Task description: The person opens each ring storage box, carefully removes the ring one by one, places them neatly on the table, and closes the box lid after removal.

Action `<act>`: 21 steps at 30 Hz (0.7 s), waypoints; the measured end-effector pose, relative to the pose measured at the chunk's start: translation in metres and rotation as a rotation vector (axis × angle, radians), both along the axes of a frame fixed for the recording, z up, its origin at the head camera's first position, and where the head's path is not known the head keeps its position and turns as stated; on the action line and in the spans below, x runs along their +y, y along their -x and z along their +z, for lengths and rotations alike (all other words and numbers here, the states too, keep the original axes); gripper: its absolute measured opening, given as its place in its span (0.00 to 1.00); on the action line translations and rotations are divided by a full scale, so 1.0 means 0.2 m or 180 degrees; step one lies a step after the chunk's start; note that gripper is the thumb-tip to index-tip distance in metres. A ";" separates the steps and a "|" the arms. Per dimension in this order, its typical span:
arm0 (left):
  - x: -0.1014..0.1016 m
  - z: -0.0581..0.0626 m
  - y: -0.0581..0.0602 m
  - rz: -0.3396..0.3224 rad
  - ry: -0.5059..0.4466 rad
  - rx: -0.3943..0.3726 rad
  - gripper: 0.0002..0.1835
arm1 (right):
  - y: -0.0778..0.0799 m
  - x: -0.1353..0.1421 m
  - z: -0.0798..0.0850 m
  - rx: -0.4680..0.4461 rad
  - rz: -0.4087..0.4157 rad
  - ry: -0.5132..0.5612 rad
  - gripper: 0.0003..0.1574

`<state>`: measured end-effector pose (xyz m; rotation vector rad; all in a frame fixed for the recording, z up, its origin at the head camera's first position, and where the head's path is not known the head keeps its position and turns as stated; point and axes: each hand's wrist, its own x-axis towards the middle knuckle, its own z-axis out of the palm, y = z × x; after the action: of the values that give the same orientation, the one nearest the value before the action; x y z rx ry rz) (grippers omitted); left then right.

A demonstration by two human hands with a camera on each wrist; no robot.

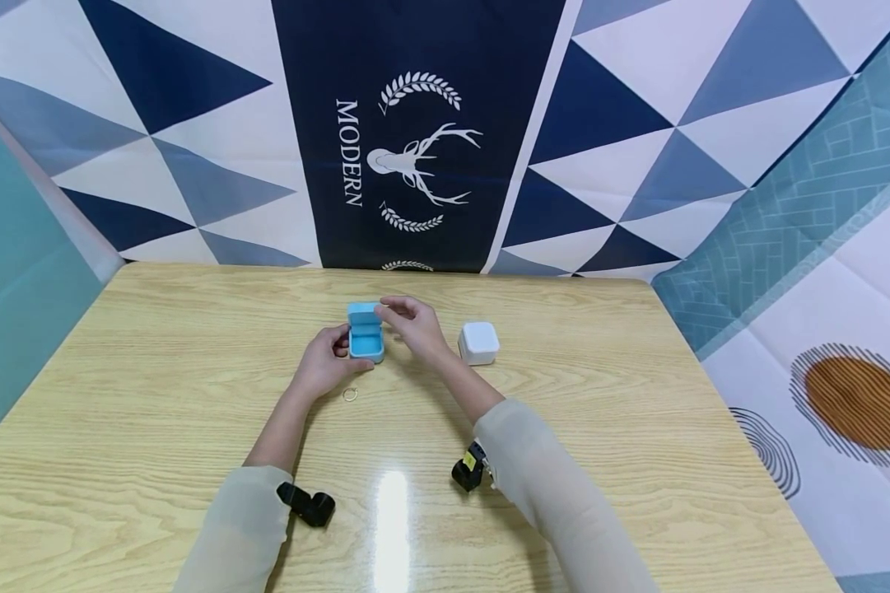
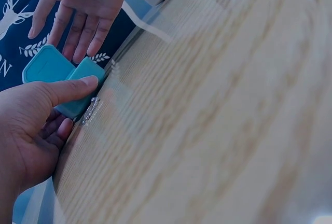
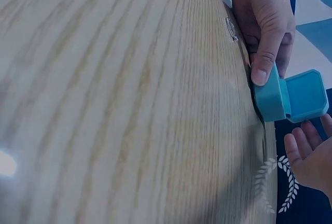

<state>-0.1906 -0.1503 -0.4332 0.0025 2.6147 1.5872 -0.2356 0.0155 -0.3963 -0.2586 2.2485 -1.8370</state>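
I record one small light-blue box (image 1: 366, 344), hinged, its lid raised upright on the far side and its well facing up. The left hand (image 1: 322, 362) grips the base, thumb along the near side. The right hand's (image 1: 413, 326) fingers are at the lid's right edge. I note a slim ring (image 3: 231, 29) on the desk (image 1: 600, 395), near the left hand.

- Table (image 1: 600, 412): pale wood grain, across the head view's lower half; bright reflection (image 1: 391, 531) at bottom centre;
- Blue box (image 1: 366, 343): lid raised, slightly left of centre;
- Ring (image 1: 346, 390): just lower, left of centre;
- White box (image 1: 478, 343): rounded edges, slightly right of centre.
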 end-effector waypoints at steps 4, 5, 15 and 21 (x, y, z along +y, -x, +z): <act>0.00 0.00 0.00 -0.0010 -0.0025 0.0005 0.41 | 0.00 -0.01 0.01 -0.0047 0.0044 0.0044 0.32; 0.00 0.00 0.00 -0.0008 -0.0027 0.0007 0.41 | 0.00 -0.01 0.01 -0.0061 0.0055 0.0049 0.32; 0.00 0.00 0.00 -0.0012 -0.0047 -0.0031 0.42 | 0.01 -0.04 0.02 -0.0090 0.0047 -0.0183 0.29; 0.00 0.00 0.01 -0.0004 -0.0047 -0.0028 0.41 | 0.02 -0.06 0.03 -0.0088 0.0057 -0.0295 0.26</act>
<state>-0.1918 -0.1512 -0.4337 -0.0019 2.5958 1.6026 -0.2395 0.0042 -0.3912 -0.2348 2.2973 -1.7115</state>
